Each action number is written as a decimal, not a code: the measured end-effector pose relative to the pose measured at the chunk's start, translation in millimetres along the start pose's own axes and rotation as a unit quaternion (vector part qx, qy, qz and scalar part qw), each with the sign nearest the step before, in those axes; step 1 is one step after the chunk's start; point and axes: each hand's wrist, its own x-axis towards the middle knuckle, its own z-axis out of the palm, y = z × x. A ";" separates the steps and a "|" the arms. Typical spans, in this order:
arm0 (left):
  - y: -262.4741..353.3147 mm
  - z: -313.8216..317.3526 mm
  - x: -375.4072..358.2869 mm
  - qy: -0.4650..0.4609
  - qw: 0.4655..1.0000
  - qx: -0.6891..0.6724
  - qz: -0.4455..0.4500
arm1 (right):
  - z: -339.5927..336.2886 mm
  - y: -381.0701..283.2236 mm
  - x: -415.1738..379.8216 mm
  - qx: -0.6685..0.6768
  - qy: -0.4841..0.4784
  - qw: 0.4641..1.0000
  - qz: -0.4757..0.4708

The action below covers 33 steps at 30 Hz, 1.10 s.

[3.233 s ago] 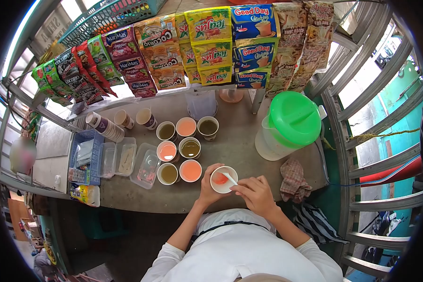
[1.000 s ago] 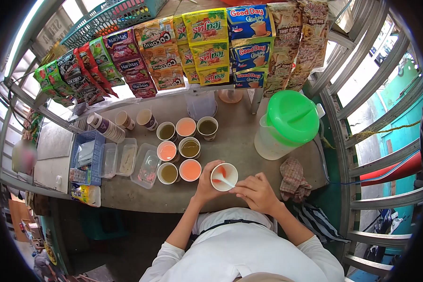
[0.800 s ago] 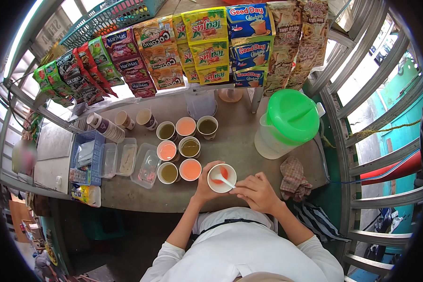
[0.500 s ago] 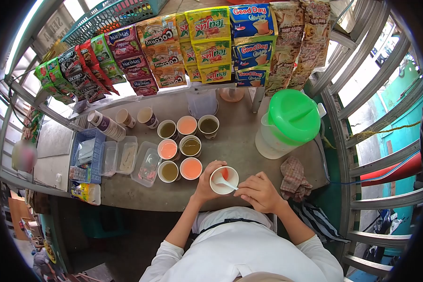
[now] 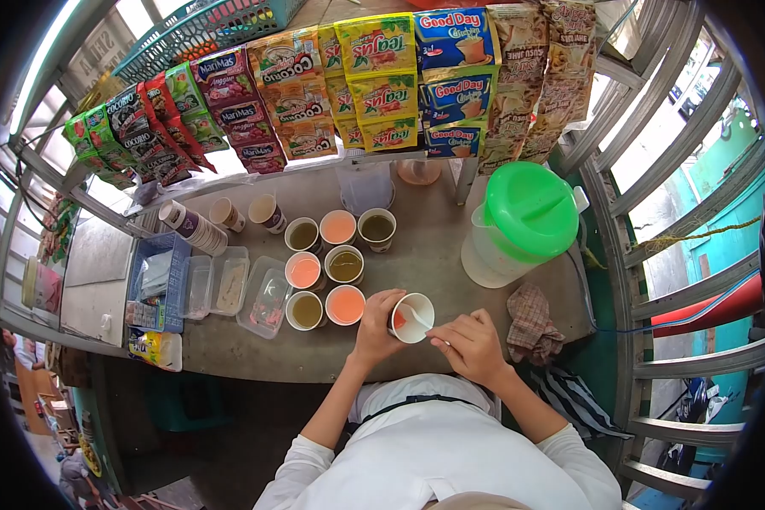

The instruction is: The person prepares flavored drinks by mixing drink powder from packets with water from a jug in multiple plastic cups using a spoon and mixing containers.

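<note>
My left hand [image 5: 376,330] is wrapped round a paper cup [image 5: 422,304] that tilts a little, with some orange-pink drink low inside. A white plastic spoon [image 5: 416,317] dips into this cup. Its handle is pinched by the fingers of my right hand [image 5: 472,347], just right of the rim. Left of my hands stand several filled cups in rows, some with orange-pink drink, like the cup [image 5: 346,304] nearest my left hand, and others with olive-brown drink, like the cup [image 5: 304,310] beside it.
A pitcher [image 5: 490,261] with a green lid stands right of the cups, near a checked cloth [image 5: 533,323]. Clear plastic containers [image 5: 264,297], a blue basket [image 5: 178,280] and stacked paper cups [image 5: 193,228] are at the left. Drink sachets [image 5: 382,93] hang along the back.
The cup in my left hand has shifted slightly right and up and tilts more. The spoon has moved within it, my right hand still on its handle.
</note>
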 end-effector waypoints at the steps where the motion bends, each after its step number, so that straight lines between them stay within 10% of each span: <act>1: 0.5 2.6 -1.9 0.005 1.000 0.002 -0.006 | 3.1 -0.4 0.6 -0.007 0.017 1.000 0.003; 33: -5.6 14.9 -22.7 0.001 0.998 0.042 -0.038 | 26.8 2.9 3.3 -0.021 -0.047 0.998 0.024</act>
